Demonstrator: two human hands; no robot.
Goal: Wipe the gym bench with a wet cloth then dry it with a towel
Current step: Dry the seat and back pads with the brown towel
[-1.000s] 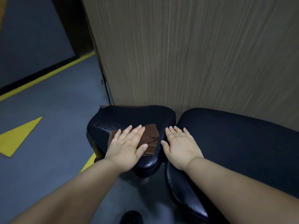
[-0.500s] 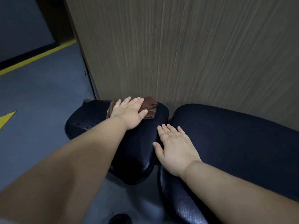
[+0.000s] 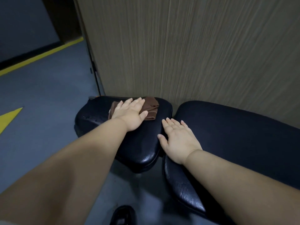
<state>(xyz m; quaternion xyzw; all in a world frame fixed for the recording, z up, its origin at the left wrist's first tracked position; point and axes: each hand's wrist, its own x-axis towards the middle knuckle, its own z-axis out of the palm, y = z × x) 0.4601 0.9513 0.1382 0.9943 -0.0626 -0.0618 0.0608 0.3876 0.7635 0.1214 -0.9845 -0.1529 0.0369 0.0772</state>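
Note:
The gym bench has two black padded parts: a small seat pad (image 3: 139, 148) on the left and a long back pad (image 3: 235, 135) on the right. A folded brown cloth (image 3: 151, 108) lies at the far edge of the seat pad. My left hand (image 3: 129, 113) presses flat on the cloth with straight fingers. My right hand (image 3: 177, 138) rests flat, fingers straight, on the near left end of the long pad, beside the gap between the pads. No towel is in view.
A wood-grain wall panel (image 3: 194, 54) stands right behind the bench. Grey floor (image 3: 45, 103) with yellow markings (image 3: 9, 117) spreads to the left. The tip of a black shoe (image 3: 123, 215) shows at the bottom edge.
My left hand slid the brown cloth from the near middle of the seat pad to its far edge by the wall. My right hand stayed on the long pad.

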